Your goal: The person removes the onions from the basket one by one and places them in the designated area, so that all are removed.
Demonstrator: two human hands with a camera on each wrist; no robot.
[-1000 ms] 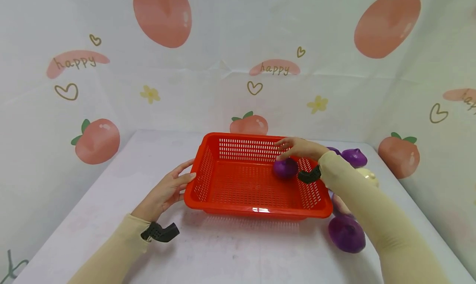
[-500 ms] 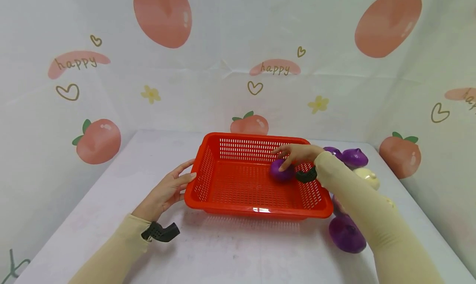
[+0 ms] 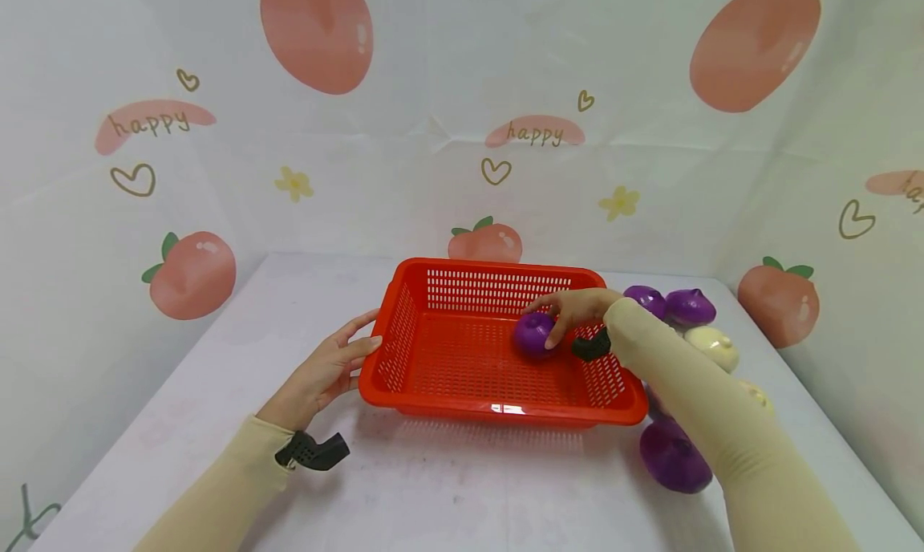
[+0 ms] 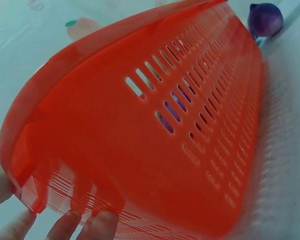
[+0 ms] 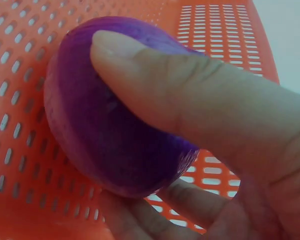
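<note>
Your right hand (image 3: 577, 307) is curling round a purple onion (image 3: 532, 333) inside the red basket (image 3: 498, 407), thumb lying across the top and fingers tucked beneath, as the right wrist view is showing; the onion is sitting low over the perforated floor, toward the basket's far right part, and it is the only thing showing in the basket. Your left hand (image 3: 328, 371) is resting with straight fingers against the outside of the basket's left end wall, fingertips (image 4: 65, 225) touching the red plastic near its lower edge, gripping nothing. Just beyond your right wrist, outside the basket's right wall, two more purple onions (image 3: 667, 303) are lying together on the counter (image 3: 433, 488), with a pale cream onion (image 3: 715, 347) just beside them. Under your right forearm, nearer you, another large purple onion (image 3: 674, 460) is sitting on the counter close to the basket's near right corner.
</note>
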